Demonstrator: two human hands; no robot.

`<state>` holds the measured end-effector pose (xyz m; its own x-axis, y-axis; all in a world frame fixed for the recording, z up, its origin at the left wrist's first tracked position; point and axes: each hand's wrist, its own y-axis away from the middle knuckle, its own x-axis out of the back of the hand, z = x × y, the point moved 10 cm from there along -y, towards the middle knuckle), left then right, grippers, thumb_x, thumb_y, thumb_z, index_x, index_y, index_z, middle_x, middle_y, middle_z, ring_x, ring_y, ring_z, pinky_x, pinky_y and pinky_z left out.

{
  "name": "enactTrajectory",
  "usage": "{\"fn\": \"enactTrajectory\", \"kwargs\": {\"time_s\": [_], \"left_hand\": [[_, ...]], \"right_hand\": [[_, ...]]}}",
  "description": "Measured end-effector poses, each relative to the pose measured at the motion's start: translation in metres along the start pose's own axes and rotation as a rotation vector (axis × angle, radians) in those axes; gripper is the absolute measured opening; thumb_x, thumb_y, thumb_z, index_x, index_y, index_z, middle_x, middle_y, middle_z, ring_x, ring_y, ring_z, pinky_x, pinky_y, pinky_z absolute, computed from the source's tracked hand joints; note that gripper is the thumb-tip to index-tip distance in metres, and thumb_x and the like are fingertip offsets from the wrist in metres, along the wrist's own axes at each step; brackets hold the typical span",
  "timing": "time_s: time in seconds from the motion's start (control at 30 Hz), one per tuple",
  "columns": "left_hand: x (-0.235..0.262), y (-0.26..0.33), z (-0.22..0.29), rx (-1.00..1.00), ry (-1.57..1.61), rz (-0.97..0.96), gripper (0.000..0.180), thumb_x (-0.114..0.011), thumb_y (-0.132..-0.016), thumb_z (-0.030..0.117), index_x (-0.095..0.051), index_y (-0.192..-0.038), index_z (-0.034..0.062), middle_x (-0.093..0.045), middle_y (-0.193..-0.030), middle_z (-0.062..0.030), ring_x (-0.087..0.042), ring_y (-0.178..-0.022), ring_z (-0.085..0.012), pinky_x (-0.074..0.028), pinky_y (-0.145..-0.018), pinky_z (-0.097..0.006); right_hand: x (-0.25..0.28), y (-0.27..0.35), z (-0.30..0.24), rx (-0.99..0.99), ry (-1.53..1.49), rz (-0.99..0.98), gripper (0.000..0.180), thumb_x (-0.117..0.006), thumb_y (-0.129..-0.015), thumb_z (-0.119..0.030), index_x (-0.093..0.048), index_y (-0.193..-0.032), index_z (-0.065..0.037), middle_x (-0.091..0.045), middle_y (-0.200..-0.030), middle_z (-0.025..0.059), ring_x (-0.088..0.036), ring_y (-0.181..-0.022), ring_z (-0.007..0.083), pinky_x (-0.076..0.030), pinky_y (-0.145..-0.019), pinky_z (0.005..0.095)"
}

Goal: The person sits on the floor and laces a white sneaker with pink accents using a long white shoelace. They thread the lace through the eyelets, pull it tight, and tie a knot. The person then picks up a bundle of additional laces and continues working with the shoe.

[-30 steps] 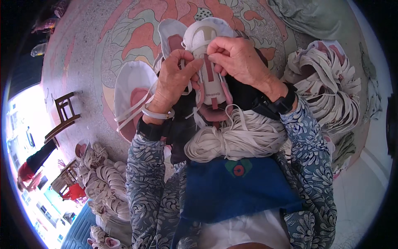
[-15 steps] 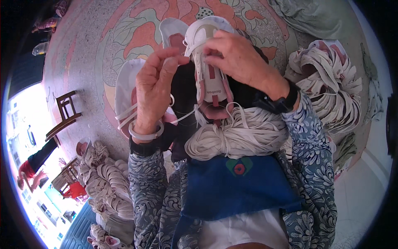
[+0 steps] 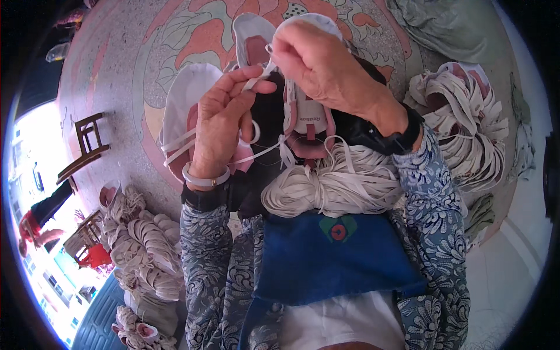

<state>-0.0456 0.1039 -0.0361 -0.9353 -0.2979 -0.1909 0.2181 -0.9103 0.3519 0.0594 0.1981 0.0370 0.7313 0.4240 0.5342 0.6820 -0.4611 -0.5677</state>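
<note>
A white and pink shoe upper lies lengthwise on my dark-covered lap, its toe end mostly hidden under my right hand. The fingers of that hand are curled closed over it, and what they pinch is hidden. Beside its left edge, my left hand grips a white shoelace between thumb and fingers. The lace runs up toward a small loop by my right fingertips. A second strand trails below my left wrist. A thick bundle of off-white shoelaces rests just below the upper, above my blue apron.
More white and pink uppers lie to the left and beyond. Piles of uppers stand at the right and lower left. A small wooden chair stands on the floor at the left. Farther left is another person.
My right hand has moved up and left over the toe of the upper. A lace now shows clearly in my left fingers. The upper has shifted slightly right.
</note>
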Motion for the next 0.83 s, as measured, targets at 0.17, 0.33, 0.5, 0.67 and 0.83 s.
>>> {"fn": "enactTrajectory", "kwargs": {"time_s": [0.17,0.33,0.5,0.67,0.83], "left_hand": [[0.004,0.007,-0.004,0.023,0.236,0.073,0.027,-0.051,-0.094,0.005,-0.051,-0.12,-0.0026,-0.067,-0.095,-0.0091,-0.065,-0.074,-0.0149,-0.053,-0.068,-0.025],[0.003,0.015,0.002,-0.099,0.36,-0.02,0.032,-0.058,-0.094,0.008,-0.05,-0.122,-0.0027,-0.067,-0.094,-0.01,-0.067,-0.08,-0.0182,-0.055,-0.075,-0.027],[-0.004,0.026,0.0,-0.091,0.382,-0.076,0.026,-0.056,-0.094,0.007,-0.054,-0.119,-0.0024,-0.066,-0.097,-0.0107,-0.066,-0.085,-0.0164,-0.054,-0.075,-0.027],[-0.005,0.05,0.007,-0.128,0.431,-0.176,0.018,-0.056,-0.093,0.006,-0.058,-0.109,-0.0022,-0.065,-0.096,-0.0116,-0.062,-0.081,-0.0135,-0.051,-0.07,-0.025],[-0.007,0.065,0.003,-0.154,0.063,-0.035,0.015,-0.059,-0.092,0.005,-0.06,-0.105,-0.001,-0.065,-0.091,-0.0107,-0.062,-0.074,-0.0129,-0.051,-0.064,-0.025]], "right_hand": [[-0.028,0.031,0.01,-0.717,-0.668,-0.406,0.014,-0.052,-0.096,-0.016,-0.052,-0.088,-0.005,-0.052,-0.069,0.0014,-0.046,-0.051,0.0062,-0.04,-0.047,0.0226],[-0.014,0.038,-0.119,-0.333,-1.223,-0.775,0.018,-0.051,-0.098,-0.018,-0.054,-0.091,-0.002,-0.057,-0.066,0.0012,-0.054,-0.053,0.0052,-0.043,-0.047,0.0216],[-0.04,0.065,-0.038,-0.782,-1.034,-0.381,0.018,-0.056,-0.095,-0.014,-0.057,-0.104,0.001,-0.06,-0.072,0.0029,-0.059,-0.057,0.0079,-0.048,-0.05,0.0195],[-0.061,0.09,-0.022,-1.059,-1.265,-0.186,0.024,-0.057,-0.095,-0.018,-0.058,-0.107,0.002,-0.06,-0.07,0.0027,-0.06,-0.055,0.0102,-0.051,-0.051,0.0215],[-0.085,0.095,-0.035,-0.95,-1.761,-0.219,0.034,-0.056,-0.095,-0.018,-0.054,-0.123,0.002,-0.062,-0.085,0.0093,-0.062,-0.058,0.0138,-0.053,-0.053,0.0239]]}}
